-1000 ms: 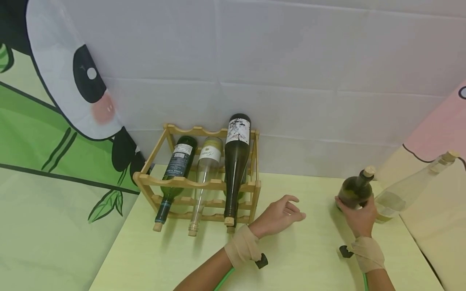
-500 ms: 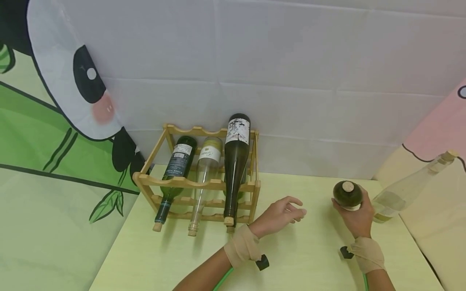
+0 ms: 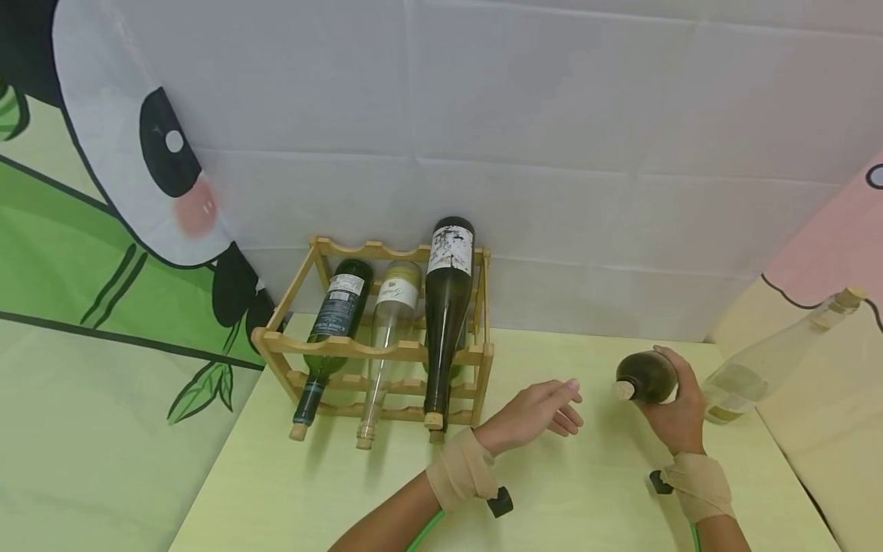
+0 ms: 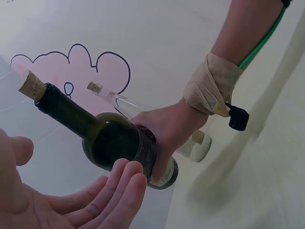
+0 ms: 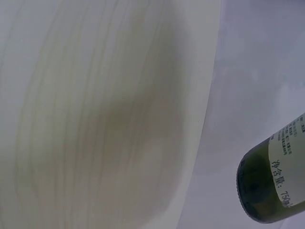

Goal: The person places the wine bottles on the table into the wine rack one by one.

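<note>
My right hand grips a dark green corked wine bottle round its body, at the right of the table. In the head view the bottle's cork points toward the left and front. The left wrist view shows this green bottle tilted, its neck toward the upper left and the right hand wrapped round its lower half. Only the base and a white label of the bottle show in the right wrist view. My left hand holds nothing, its fingers loosely extended between the rack and the bottle.
A wooden wine rack stands at the back left, with several corked bottles lying neck-forward in it. The front one on its right is a dark bottle. A clear corked bottle stands on the table beyond my right hand.
My right hand has lifted the green bottle and tipped its neck from upright toward the left and front. The left hand has turned slightly and stays near the same place.
</note>
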The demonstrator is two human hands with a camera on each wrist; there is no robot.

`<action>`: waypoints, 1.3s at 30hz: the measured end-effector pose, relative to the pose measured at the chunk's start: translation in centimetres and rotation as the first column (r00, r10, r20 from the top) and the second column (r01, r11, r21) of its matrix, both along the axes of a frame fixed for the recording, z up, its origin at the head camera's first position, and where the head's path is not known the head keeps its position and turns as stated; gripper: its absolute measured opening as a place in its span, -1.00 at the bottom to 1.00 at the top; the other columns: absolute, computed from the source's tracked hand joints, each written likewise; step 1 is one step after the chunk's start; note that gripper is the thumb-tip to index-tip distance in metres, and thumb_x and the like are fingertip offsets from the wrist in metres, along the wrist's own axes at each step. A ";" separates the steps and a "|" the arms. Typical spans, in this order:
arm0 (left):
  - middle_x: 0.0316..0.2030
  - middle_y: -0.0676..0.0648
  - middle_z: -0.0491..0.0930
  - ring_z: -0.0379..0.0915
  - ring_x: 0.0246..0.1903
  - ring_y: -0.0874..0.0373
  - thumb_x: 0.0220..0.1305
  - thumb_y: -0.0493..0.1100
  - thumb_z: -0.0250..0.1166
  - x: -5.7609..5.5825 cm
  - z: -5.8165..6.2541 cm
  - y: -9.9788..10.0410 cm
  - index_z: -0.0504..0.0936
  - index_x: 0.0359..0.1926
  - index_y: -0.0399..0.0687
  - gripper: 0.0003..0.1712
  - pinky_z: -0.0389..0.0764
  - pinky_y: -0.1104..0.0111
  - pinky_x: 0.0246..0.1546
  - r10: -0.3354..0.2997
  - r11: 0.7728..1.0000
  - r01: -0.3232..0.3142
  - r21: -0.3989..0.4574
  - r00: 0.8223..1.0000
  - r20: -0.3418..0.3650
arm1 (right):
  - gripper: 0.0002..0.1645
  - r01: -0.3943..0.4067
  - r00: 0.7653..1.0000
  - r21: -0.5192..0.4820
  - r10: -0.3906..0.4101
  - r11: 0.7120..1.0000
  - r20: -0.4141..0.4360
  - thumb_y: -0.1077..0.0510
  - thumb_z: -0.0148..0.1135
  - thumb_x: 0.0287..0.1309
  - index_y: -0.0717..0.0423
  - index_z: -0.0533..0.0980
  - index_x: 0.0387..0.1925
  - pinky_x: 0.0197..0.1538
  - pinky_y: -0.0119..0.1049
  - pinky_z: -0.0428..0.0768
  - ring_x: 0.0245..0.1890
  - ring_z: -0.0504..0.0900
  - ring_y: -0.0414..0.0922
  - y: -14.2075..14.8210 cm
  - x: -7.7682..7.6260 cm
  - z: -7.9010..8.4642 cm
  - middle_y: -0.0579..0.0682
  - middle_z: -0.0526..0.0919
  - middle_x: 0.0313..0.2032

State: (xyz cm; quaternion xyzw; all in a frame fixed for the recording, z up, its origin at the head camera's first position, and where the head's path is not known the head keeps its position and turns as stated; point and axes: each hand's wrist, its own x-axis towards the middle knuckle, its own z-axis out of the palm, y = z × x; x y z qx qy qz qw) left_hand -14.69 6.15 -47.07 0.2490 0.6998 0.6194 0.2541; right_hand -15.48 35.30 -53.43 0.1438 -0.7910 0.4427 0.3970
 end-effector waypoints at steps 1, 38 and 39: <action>-0.13 -0.04 0.77 0.75 -0.18 0.20 0.72 0.28 -0.13 0.0 0.0 0.0 0.60 0.26 -0.20 -0.30 0.74 0.38 -0.05 -0.009 1.000 0.008 0.013 1.000 0.024 | 0.01 -0.003 1.000 0.010 0.003 1.000 -0.012 0.60 0.48 -0.40 0.44 0.48 0.31 0.42 -0.46 0.31 0.39 0.46 -0.35 -0.1 0.0 0.1 0.55 0.53 0.19; -0.37 -0.04 0.74 0.50 -0.61 0.30 0.63 0.05 0.20 0.5 -0.7 0.8 0.68 0.07 -0.13 -0.65 0.59 0.45 -0.50 -0.170 0.985 0.150 0.083 0.921 0.352 | 0.03 -0.001 0.981 0.451 0.088 0.892 -0.171 0.47 0.47 -0.48 0.28 0.59 0.30 0.58 0.29 0.15 0.33 0.43 0.44 0.7 -1.6 -1.2 0.36 0.59 0.28; -0.42 0.03 0.68 0.39 -0.65 0.33 0.63 0.03 0.21 0.5 -0.8 0.8 0.68 -0.01 -0.10 -0.70 0.46 0.49 -0.57 -0.165 0.986 0.148 0.077 0.923 0.348 | 0.02 0.005 0.980 0.453 0.086 0.891 -0.180 0.45 0.46 -0.47 0.28 0.59 0.30 0.58 0.29 0.16 0.32 0.44 0.45 0.7 -1.6 -1.2 0.36 0.60 0.27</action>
